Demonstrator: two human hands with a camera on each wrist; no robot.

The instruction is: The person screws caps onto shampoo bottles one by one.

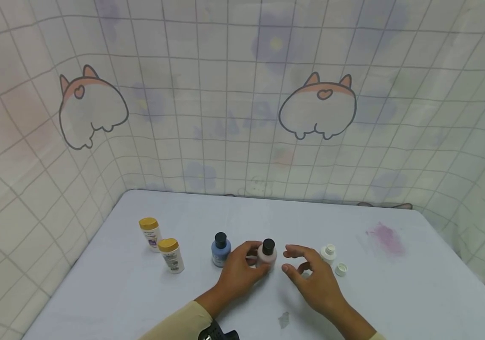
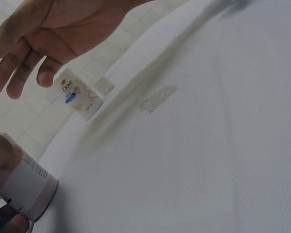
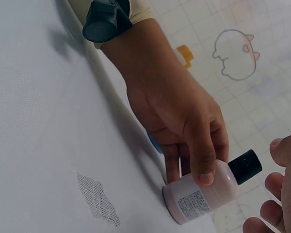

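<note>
My left hand [image 1: 242,270] grips a pale pink bottle [image 1: 266,255] with a black cap, thumb on the near side and fingers curled behind it. The bottle stands upright on the white table, its printed label facing me in the right wrist view. To its right, my right hand [image 1: 315,281] hovers with fingers loosely bent and holds nothing; its fingertips are apart from the bottle. Just beyond the right hand stands a small white Dove bottle [image 2: 78,95] without its cap, and a white cap [image 1: 341,269] lies beside it.
A blue bottle [image 1: 221,250] with a black cap stands left of my left hand. Farther left are two white bottles with yellow caps, one nearer [image 1: 171,257] and one behind [image 1: 151,234]. A pink stain [image 1: 388,239] marks the table at right; a patterned curtain [image 1: 242,94] surrounds it.
</note>
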